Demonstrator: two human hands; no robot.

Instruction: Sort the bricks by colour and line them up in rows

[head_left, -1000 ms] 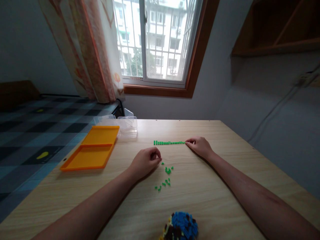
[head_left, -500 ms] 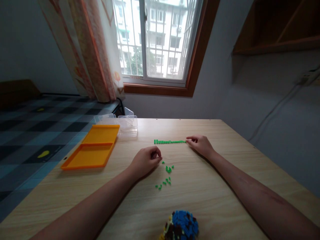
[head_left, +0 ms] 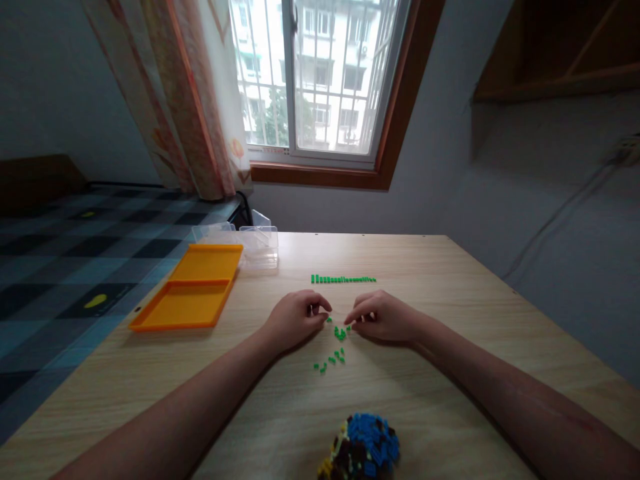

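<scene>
Small green toy bricks point(head_left: 340, 334) lie loose in a scatter on the table between and below my hands. My left hand point(head_left: 303, 320) rests at the left of the scatter. Its index finger and thumb are bent and slightly apart beside a single green brick point(head_left: 329, 320). From the right, my right hand point(head_left: 383, 317) reaches in with index finger and thumb parted around another small brick point(head_left: 349, 328). Beyond both hands runs a straight row of green bricks point(head_left: 343, 280), larger at its left end.
An open orange case point(head_left: 183, 305) lies at the left, with clear plastic boxes point(head_left: 259, 248) behind it. A pile of blue, brown and yellow bricks point(head_left: 370, 443) sits near the front of the wooden table point(head_left: 450, 293). A bed point(head_left: 125, 233) stands at the left.
My right hand has left the right end of the brick row and come down and left to the loose bricks. My left hand's index finger has stretched out a little. The view has shifted slightly.
</scene>
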